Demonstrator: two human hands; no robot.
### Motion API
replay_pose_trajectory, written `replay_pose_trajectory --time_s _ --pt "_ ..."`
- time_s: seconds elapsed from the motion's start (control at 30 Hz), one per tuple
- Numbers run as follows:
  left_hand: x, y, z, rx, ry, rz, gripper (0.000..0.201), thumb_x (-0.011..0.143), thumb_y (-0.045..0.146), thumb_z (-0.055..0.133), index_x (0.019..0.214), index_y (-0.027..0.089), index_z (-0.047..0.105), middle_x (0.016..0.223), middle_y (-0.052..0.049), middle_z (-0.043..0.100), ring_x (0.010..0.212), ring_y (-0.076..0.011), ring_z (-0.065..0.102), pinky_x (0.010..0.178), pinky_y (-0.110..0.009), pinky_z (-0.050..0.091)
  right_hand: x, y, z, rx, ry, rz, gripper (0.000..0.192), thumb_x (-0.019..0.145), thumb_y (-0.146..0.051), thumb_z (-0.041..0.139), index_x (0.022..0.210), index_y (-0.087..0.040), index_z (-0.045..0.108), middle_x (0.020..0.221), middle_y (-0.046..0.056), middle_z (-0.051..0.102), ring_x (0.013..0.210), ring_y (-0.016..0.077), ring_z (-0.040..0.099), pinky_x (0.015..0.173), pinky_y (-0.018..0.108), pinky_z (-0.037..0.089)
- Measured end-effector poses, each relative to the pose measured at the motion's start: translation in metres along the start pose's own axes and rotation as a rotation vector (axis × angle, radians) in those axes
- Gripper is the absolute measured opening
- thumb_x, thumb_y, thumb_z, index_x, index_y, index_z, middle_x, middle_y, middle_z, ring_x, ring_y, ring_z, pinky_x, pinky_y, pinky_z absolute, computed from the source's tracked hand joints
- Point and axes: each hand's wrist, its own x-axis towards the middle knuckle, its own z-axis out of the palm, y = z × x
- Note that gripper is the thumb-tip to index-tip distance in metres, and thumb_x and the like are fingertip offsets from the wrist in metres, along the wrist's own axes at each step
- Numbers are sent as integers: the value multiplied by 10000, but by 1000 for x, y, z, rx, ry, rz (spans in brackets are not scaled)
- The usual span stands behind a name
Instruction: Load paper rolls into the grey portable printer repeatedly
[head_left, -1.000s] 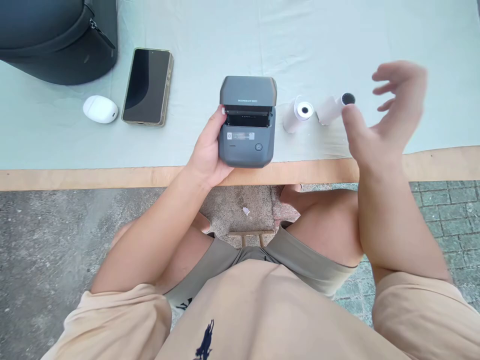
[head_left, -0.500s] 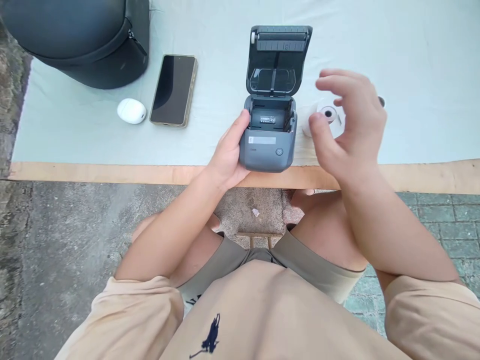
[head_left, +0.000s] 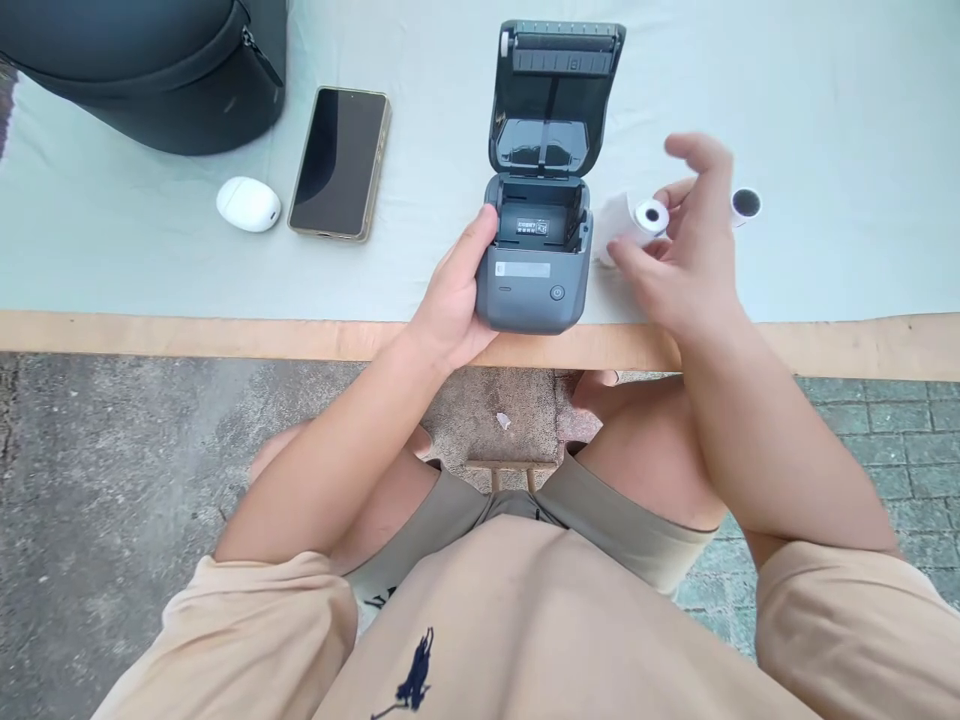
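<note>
A small dark grey label printer (head_left: 531,290) has its lid swung up, and the bay inside holds no roll. My left hand (head_left: 457,290) is closed around its left side, with the thumb on the upper edge near the bay. To the right of the printer lies a white paper roll (head_left: 652,217) with a loose paper end. My right hand (head_left: 694,245) is around that roll, thumb at its near side and fingers apart, the index finger raised. Whether thumb or fingertips touch the roll I cannot tell. Another roll with a dark core (head_left: 746,204) lies just beyond this hand.
A smartphone (head_left: 339,165) lies left of the printer, beside a white rounded case (head_left: 248,204). A black zippered bag (head_left: 187,90) stands at the back left. The pale cloth (head_left: 847,150) covers the table up to its bare wooden front edge (head_left: 187,332).
My right hand has shifted and turned around the white paper roll, its index finger still raised. The second roll shows more fully now. My left hand keeps hold of the printer. The view has shifted slightly.
</note>
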Motion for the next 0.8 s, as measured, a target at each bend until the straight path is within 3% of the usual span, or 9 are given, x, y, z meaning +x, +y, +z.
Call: replay_pose_trajectory --time_s 0.1,0.2,0.3,0.37,0.47,0.53,0.63,0.7,0.8 --pt "1 -1 -2 24 6 -1 359 1079 381 449 1091 207 763 1133 -29 859 1443 -258 691 1149 -376 640 2 -2 0 386 86 191 765 750 -204 774 1382 -442 414 1191 -14 652 1062 200 668 837 352 612" --pt "2 -1 -2 34 1 10 356 1076 406 460 1097 223 765 1139 -17 862 1437 -262 697 1161 -400 636 4 -9 0 755 61 463 566 734 -297 766 1232 -364 506 1207 -18 700 1112 201 705 810 354 654" --pt "2 -1 -1 41 -10 17 368 1081 423 455 1098 230 767 1144 -10 861 1437 -266 698 1183 -423 622 3 -20 1 868 42 559 393 745 -377 792 1074 -303 590 1066 -13 713 987 163 712 695 287 654" --pt "1 0 -1 40 -22 9 363 1077 408 459 1102 222 770 1147 -16 859 1437 -269 697 1194 -423 615 2 -29 2 863 84 540 376 726 -269 819 1042 -317 622 931 -41 666 849 117 679 583 202 585" --pt "1 0 0 43 -24 16 334 1067 376 479 1120 218 768 1144 -16 856 1422 -272 707 1182 -408 621 -2 -41 3 740 138 419 472 704 -91 763 1073 -367 661 934 -51 640 819 98 674 572 176 561" --pt "0 -2 1 54 -7 33 310 1069 371 487 1126 225 756 1154 -14 851 1415 -273 712 1166 -400 628 -6 -47 2 605 131 282 534 744 -75 766 1148 -413 683 1182 -57 680 903 103 697 688 216 630" --pt "0 -4 2 81 42 31 258 1074 374 514 1131 232 722 1185 -19 842 1402 -278 721 1134 -405 644 -13 -52 2 436 85 51 548 840 -157 804 1263 -486 690 1563 -111 548 1041 129 714 919 319 676" --pt "-1 -5 4 91 65 26 219 1067 382 555 1132 234 703 1198 -19 836 1384 -279 732 1111 -408 657 -16 -51 4 335 50 -114 528 894 -241 799 1319 -530 682 1587 -121 529 1168 179 704 1068 402 647" --pt "-4 -4 6 76 23 40 253 1028 460 654 1129 231 691 1213 -39 824 1383 -290 729 1089 -392 668 -15 -47 9 112 -8 -358 532 940 -324 748 1408 -550 633 1413 -50 636 1270 251 655 1174 505 590"
